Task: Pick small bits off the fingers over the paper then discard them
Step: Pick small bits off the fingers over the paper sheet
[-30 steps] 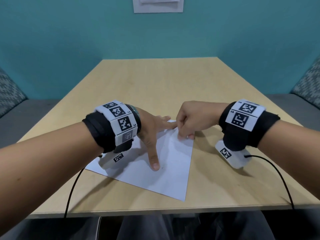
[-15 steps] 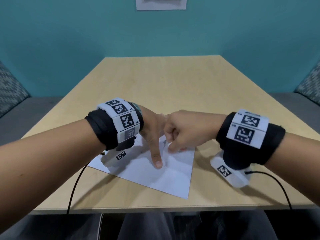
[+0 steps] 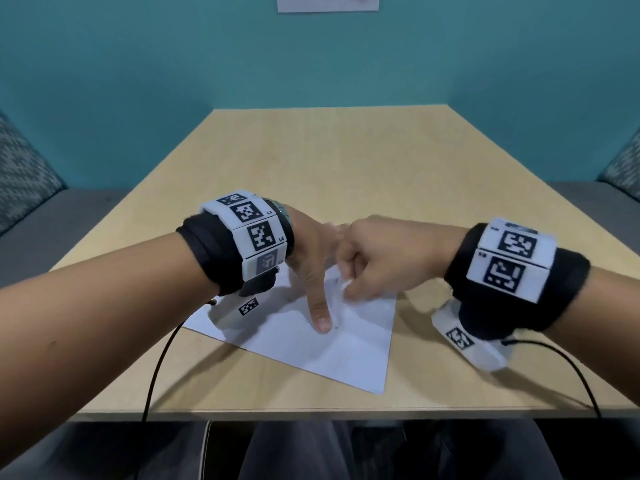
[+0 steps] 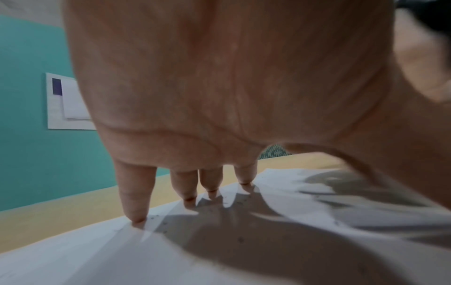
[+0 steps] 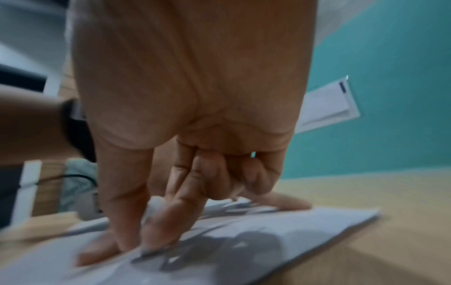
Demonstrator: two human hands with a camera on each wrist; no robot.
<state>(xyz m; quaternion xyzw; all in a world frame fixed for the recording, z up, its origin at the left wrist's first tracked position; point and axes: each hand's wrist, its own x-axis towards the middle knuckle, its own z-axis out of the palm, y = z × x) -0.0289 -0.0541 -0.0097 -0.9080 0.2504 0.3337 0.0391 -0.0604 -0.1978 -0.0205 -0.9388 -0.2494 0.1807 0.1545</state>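
Note:
A white sheet of paper [image 3: 346,351] lies skewed on the wooden table [image 3: 329,161]. My left hand [image 3: 313,271] is spread on it, straight fingertips [image 4: 136,217] pressing the sheet, thumb pointing back at me. Small dark specks [image 4: 240,240] dot the paper under that palm. My right hand [image 3: 349,289] is curled like a fist right against the left hand. Its thumb and forefinger [image 5: 151,244] meet at the sheet between the left thumb and forefinger. They seem to pinch a small whitish bit [image 3: 346,284], blurred in the right wrist view.
Thin black cables run off the table's near edge on the left [image 3: 156,375] and right [image 3: 575,372]. Grey benches with patterned cushions [image 3: 24,174] flank the table. A teal wall stands behind, with a white panel [image 3: 327,3] on it.
My right hand moved left from the paper's far corner and now sits tight against my left hand, fingertips down on the sheet. The left hand stayed spread on the paper.

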